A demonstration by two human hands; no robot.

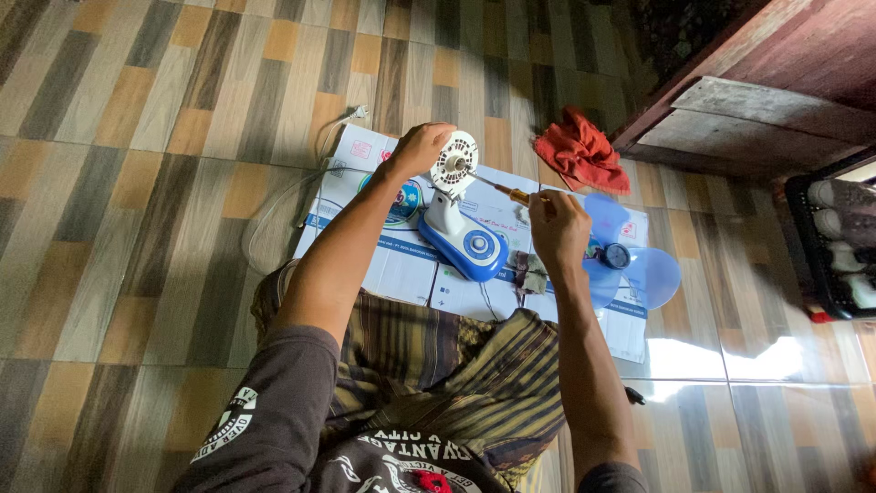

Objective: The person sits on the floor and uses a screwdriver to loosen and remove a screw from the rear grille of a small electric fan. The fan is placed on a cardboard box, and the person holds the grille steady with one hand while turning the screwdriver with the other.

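while the person sits on the tiled floor (137, 110), both hands work at a small table fan body (461, 224) that stands on a flattened cardboard sheet (401, 265) just ahead of the knees

left hand (422, 149): fingers curled and pressed around the back of the round white motor housing (454, 162) at the top of the fan body, holding it steady; thumb side toward the camera

right hand (557, 226): closed in a fist-like pinch around a screwdriver (506, 191) with a yellow collar; the shaft runs up and left, tip meeting the face of the motor housing

fan body: white neck, blue base with a round dial, upright between the two forearms, its base resting on the cardboard

near the right hand: translucent blue fan blade (634, 265) lying flat on the cardboard, dark hub at its centre, partly hidden by the wrist. a small dull-coloured object sits beside the fan base below the right hand; too blurred to name

further out: red cloth (579, 151) crumpled on the floor beyond the cardboard; white cord (274, 205) looping off the left edge of the sheet; dark wooden furniture (757, 91) at upper right; a black rack (835, 237) at the right edge
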